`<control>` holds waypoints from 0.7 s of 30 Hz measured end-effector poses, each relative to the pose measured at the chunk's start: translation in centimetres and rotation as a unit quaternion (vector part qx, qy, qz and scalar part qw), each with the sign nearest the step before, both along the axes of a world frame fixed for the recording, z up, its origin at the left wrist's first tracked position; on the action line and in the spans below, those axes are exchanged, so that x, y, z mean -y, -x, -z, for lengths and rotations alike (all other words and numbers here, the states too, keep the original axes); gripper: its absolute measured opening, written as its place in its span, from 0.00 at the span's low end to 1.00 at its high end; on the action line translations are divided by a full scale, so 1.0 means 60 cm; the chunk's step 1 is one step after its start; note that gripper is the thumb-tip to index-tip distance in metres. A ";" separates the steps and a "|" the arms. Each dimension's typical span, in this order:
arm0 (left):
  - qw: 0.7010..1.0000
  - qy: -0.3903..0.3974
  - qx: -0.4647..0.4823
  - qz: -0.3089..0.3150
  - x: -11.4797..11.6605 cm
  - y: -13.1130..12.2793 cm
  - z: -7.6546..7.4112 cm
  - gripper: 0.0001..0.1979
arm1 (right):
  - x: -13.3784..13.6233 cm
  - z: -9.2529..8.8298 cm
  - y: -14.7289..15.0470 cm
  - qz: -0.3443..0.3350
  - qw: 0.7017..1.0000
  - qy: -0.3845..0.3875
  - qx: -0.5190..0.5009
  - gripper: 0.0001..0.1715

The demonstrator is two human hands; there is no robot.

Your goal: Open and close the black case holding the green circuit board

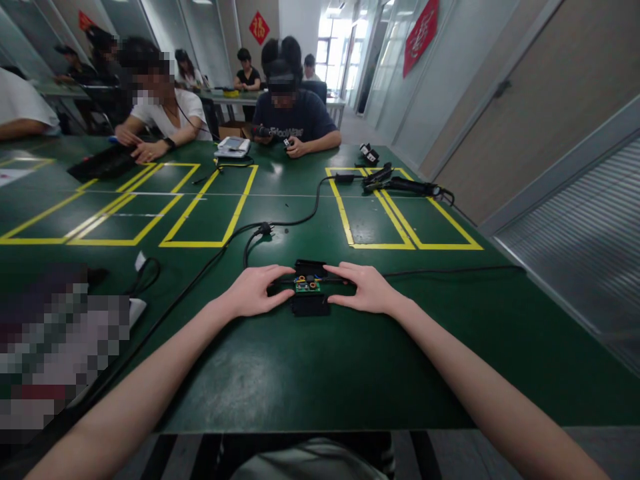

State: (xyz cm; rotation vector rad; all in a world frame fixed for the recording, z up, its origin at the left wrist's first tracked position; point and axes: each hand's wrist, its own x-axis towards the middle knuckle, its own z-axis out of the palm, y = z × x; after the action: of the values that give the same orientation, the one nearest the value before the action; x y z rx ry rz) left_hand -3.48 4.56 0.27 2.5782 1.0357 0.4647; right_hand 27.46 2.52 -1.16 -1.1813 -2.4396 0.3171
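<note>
A small green circuit board (307, 284) with copper coils lies on the table between my hands. One black plastic casing half (310, 268) is just beyond it, and another black casing half (311, 307) is on the near side. Black cables run out from the board's left and right. My left hand (257, 290) rests at the left, index fingertip by the far half and thumb close to the board. On the right, my right hand (363, 287) has its index fingertip at the far half and its thumb beside the near half. Both thumbs and index fingers are spread apart.
A black power cord with a plug (265, 229) crosses the green table (320, 380). Yellow tape rectangles mark its far side. At the far right lie black tools and cables (407, 186). A co-worker (297, 117) sits opposite, handling small parts; another (165, 113) works leftward.
</note>
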 end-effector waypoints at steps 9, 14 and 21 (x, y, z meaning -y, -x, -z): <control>1.000 -0.019 -0.017 -0.007 -0.004 0.007 -0.003 0.17 | 0.000 -0.015 -0.020 0.034 0.999 -0.018 -0.031 0.18; 1.000 -0.015 -0.020 0.002 0.004 0.004 -0.009 0.19 | 0.001 -0.013 -0.023 0.027 0.999 -0.003 -0.026 0.23; 0.999 0.022 -0.025 0.005 0.014 0.002 -0.011 0.19 | 0.010 -0.015 -0.023 0.011 1.000 0.019 -0.009 0.25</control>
State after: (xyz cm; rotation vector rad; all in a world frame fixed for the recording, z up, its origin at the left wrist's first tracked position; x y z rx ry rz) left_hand -3.60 3.73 0.93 2.5670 1.0367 0.3737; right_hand 28.85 1.89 -0.25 -1.2159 -2.4135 0.3674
